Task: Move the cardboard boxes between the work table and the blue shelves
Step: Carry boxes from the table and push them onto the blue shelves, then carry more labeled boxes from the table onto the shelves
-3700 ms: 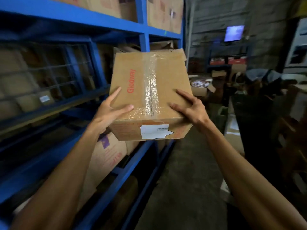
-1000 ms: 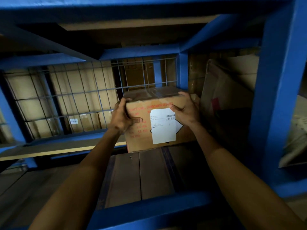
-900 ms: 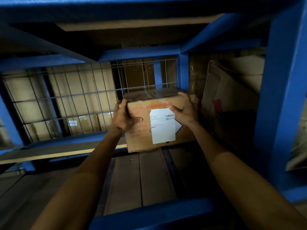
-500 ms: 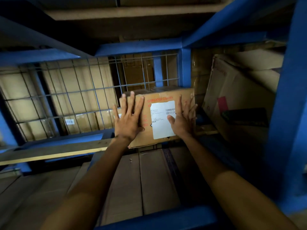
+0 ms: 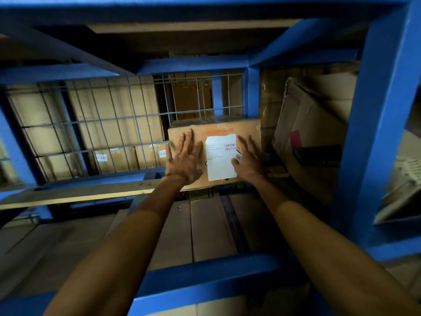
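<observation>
A brown cardboard box with red print and a white shipping label sits deep inside a bay of the blue shelves, its back near the wire mesh. My left hand lies flat against the left part of the box's front face, fingers spread. On the other side of the label, my right hand is spread flat in front of that face. Neither hand grips the box.
Flat cardboard sheets line the shelf floor. A large tilted box leans at the right of the bay. Wire mesh closes the back, with more boxes behind it. A blue front rail crosses below my arms.
I carried the box from the aisle into the shelf bay. Within the last second my hands left its sides and went flat on its front, and it slid deeper toward the mesh.
</observation>
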